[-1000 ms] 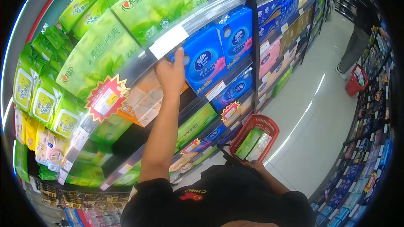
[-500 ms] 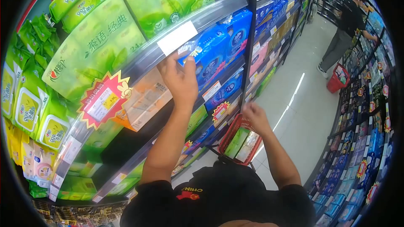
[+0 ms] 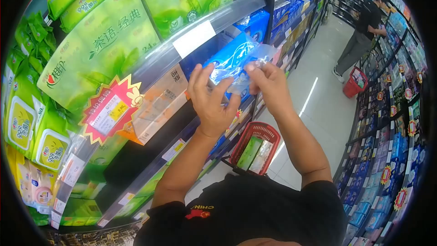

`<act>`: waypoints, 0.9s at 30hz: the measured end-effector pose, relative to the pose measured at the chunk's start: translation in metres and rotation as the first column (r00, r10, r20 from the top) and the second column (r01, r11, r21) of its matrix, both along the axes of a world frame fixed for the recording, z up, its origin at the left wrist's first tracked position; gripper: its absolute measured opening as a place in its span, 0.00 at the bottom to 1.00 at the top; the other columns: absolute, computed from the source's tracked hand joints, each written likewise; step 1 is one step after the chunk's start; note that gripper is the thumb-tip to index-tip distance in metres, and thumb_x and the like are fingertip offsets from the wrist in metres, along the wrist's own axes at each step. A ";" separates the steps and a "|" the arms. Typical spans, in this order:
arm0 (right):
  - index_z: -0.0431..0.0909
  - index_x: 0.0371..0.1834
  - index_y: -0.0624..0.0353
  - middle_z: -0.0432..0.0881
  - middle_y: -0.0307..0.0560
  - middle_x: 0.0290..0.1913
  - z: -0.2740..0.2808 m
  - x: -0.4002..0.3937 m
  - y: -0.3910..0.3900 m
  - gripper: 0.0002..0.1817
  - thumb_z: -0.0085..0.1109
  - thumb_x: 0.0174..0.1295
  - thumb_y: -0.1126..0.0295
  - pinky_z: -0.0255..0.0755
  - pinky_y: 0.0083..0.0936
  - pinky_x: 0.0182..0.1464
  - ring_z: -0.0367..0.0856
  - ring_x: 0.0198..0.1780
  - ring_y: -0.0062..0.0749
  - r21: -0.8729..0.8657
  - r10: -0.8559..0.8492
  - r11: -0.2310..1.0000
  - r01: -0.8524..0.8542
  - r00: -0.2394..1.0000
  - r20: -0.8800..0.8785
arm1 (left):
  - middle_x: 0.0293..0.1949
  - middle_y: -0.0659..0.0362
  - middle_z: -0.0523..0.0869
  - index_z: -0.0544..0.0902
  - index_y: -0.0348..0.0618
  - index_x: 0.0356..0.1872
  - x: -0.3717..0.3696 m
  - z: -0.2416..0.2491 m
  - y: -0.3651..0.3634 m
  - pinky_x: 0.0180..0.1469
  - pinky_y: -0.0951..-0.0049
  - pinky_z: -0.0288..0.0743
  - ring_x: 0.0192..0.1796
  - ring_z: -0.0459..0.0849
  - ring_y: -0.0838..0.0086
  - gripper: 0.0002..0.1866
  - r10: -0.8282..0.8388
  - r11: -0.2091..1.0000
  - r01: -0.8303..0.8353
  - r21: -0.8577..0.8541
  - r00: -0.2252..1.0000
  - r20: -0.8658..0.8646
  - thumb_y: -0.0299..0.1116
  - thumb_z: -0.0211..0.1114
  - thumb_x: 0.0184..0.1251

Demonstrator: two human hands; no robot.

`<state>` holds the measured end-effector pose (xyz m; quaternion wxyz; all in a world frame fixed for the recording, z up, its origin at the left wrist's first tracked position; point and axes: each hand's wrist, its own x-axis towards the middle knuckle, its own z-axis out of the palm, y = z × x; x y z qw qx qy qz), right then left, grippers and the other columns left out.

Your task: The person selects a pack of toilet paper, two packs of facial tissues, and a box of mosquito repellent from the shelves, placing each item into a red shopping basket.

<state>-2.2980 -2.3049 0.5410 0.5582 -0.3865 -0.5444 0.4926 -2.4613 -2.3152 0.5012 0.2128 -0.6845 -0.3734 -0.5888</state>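
In front of the shelf, a blue tissue pack (image 3: 233, 58) in shiny plastic wrap is tilted between my two hands. My left hand (image 3: 211, 105) is at its lower left, with curved, spread fingers against the wrap. My right hand (image 3: 271, 86) pinches the loose, clear plastic at the pack's right end. Another blue tissue pack (image 3: 255, 23) is on the shelf just behind. Below my hands, a red shopping basket (image 3: 273, 130) holds a green pack (image 3: 249, 154) and a whitish pack (image 3: 262, 157).
Green tissue packs (image 3: 107, 36) fill the shelf to the left, above a starburst price sign (image 3: 111, 110). Further along the aisle floor (image 3: 314, 77), a person in dark clothes (image 3: 364, 29) stands by the right shelves, beside another red basket (image 3: 349, 86).
The blue pack has come forward off the shelf. My left hand has moved down and right with it, and my right hand has risen from above the basket to the wrap.
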 end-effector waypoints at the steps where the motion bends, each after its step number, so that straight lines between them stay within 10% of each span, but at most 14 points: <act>1: 0.83 0.43 0.61 0.78 0.37 0.25 0.001 0.003 0.001 0.15 0.60 0.70 0.59 0.68 0.18 0.34 0.76 0.29 0.19 -0.010 -0.012 1.000 0.012 0.999 0.036 | 0.63 0.46 0.75 0.86 0.48 0.46 0.001 -0.003 0.000 0.69 0.48 0.62 0.69 0.67 0.45 0.16 -0.014 1.000 0.014 0.006 1.000 -0.016 0.33 0.71 0.54; 11: 0.84 0.41 0.58 0.85 0.38 0.40 -0.031 0.027 -0.009 0.09 0.62 0.69 0.64 0.71 0.27 0.51 0.81 0.44 0.24 -0.070 0.135 0.979 -0.192 0.863 -0.487 | 0.59 0.42 0.77 0.80 0.35 0.54 -0.041 -0.026 -0.006 0.62 0.58 0.72 0.60 0.77 0.53 0.19 -0.162 0.982 0.179 -0.063 0.965 0.204 0.39 0.63 0.70; 18: 0.82 0.44 0.63 0.85 0.43 0.44 -0.051 0.037 -0.032 0.10 0.57 0.71 0.67 0.72 0.31 0.57 0.82 0.48 0.29 -0.018 0.094 0.991 -0.129 0.800 -0.592 | 0.46 0.53 0.85 0.83 0.33 0.48 -0.070 -0.083 -0.004 0.51 0.70 0.76 0.48 0.83 0.69 0.10 -0.034 0.801 0.255 -0.542 0.923 0.383 0.30 0.61 0.74; 22: 0.79 0.51 0.69 0.84 0.52 0.48 -0.068 0.060 -0.050 0.17 0.52 0.74 0.63 0.74 0.33 0.56 0.83 0.48 0.35 0.150 0.256 0.966 -0.211 0.704 -0.662 | 0.36 0.57 0.85 0.85 0.40 0.40 -0.079 -0.096 -0.005 0.38 0.71 0.75 0.35 0.83 0.69 0.07 0.009 0.710 0.132 -0.692 0.980 0.197 0.32 0.65 0.68; 27: 0.77 0.53 0.68 0.83 0.51 0.47 -0.075 0.072 -0.091 0.19 0.54 0.72 0.60 0.77 0.32 0.52 0.83 0.47 0.34 -0.089 -0.126 0.992 0.090 0.729 -0.673 | 0.36 0.59 0.85 0.85 0.44 0.39 -0.085 -0.100 -0.002 0.40 0.67 0.77 0.38 0.84 0.66 0.08 0.041 0.704 -0.050 -0.708 0.999 -0.029 0.36 0.65 0.68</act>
